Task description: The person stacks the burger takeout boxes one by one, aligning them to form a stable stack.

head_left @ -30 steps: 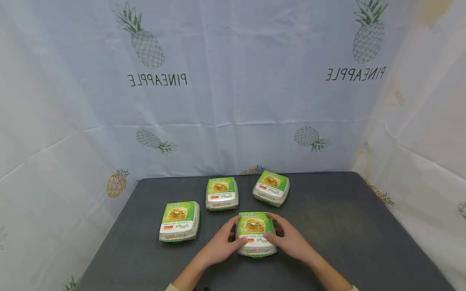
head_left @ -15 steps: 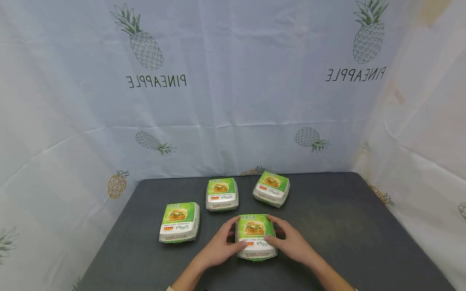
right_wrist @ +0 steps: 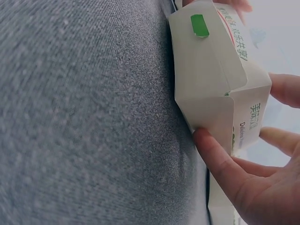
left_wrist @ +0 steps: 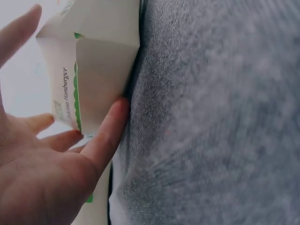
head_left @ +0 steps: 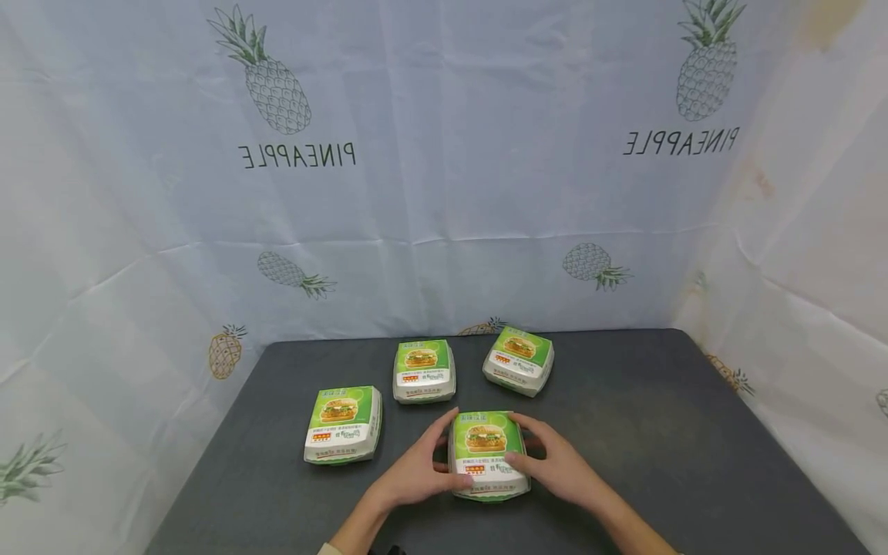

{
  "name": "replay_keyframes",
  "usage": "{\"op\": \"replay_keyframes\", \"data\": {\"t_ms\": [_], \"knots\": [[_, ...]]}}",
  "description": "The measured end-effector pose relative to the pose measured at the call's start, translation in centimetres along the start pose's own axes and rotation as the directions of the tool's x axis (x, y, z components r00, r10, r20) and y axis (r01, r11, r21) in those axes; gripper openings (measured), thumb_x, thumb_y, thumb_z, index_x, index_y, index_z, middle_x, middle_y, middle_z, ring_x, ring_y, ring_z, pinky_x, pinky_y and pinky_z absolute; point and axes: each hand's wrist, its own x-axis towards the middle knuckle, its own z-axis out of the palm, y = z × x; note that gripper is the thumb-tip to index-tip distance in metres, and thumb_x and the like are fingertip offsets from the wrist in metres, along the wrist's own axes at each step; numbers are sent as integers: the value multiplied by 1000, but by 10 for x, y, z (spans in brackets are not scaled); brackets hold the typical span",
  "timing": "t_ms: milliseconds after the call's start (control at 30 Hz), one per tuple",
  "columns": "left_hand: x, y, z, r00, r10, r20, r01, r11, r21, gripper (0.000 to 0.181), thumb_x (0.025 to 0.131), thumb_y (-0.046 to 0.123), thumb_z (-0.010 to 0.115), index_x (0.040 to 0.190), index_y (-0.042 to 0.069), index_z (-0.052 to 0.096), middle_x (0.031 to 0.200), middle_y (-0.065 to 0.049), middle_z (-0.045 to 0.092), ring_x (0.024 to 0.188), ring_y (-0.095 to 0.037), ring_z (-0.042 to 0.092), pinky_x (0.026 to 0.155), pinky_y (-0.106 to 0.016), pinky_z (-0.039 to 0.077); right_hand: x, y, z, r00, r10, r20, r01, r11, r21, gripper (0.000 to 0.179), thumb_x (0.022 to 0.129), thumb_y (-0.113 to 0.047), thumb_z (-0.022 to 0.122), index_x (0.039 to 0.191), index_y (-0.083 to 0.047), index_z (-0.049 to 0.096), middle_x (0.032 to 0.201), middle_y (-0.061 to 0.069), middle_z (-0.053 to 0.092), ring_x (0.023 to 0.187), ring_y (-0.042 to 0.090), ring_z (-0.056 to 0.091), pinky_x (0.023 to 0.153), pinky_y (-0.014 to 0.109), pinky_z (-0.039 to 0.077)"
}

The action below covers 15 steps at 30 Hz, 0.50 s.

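Note:
A closed green-and-white hamburger box [head_left: 488, 443], with a burger picture on its lid, sits on the dark table near its front middle. My left hand [head_left: 415, 472] holds its left side, the thumb lying over the front of the lid. From the other side my right hand [head_left: 567, 469] grips it, thumb on the lid's right part. The left wrist view shows spread fingertips against the white side wall of the box [left_wrist: 101, 79], one low by the table. Likewise in the right wrist view, fingers touch the side of the box [right_wrist: 206, 65], whose front tab is tucked in.
Three matching boxes stand behind: a left box [head_left: 341, 424], a back middle box [head_left: 424, 371] and a turned back right box [head_left: 519, 360]. The dark table [head_left: 645, 432] ends at a white pineapple-print cloth [head_left: 444, 193], which hangs at the back and both sides.
The held box has slid very slightly toward me, both hands keeping to its sides. My left thumb has moved down toward the front edge of the lid. The other boxes stay put.

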Motion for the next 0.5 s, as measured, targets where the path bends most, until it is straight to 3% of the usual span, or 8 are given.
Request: {"op": "replay_keyframes", "data": {"t_ms": [133,367,500], "knots": [[-2,1,-1,999,-8,31,9,999,-36,109,84,25,86,165,14,12,158,-23,25,122,-30,60,89,-32,56,0,0,-1,1000,5,5,-5,1000,5,69,96,-35,72,154,-10,44,151,23,43,119,36,59,79,40,53],[-1,-2,-1,1000,-10,24,11,999,-34,111,82,24,88,164,15,14,154,-20,30,118,-26,61,87,-32,56,-2,0,-7,998,51,30,-52,998,38,69,97,-34,72,154,-11,43,151,22,44,122,37,58,80,42,54],[0,-2,-2,1000,-9,21,9,1000,-30,111,81,24,89,164,14,16,154,-19,32,124,-27,56,88,-32,56,-1,-2,-14,998,64,2,-64,998,-2,66,96,-35,72,151,-9,47,147,23,49,121,38,59,83,46,55]]}}
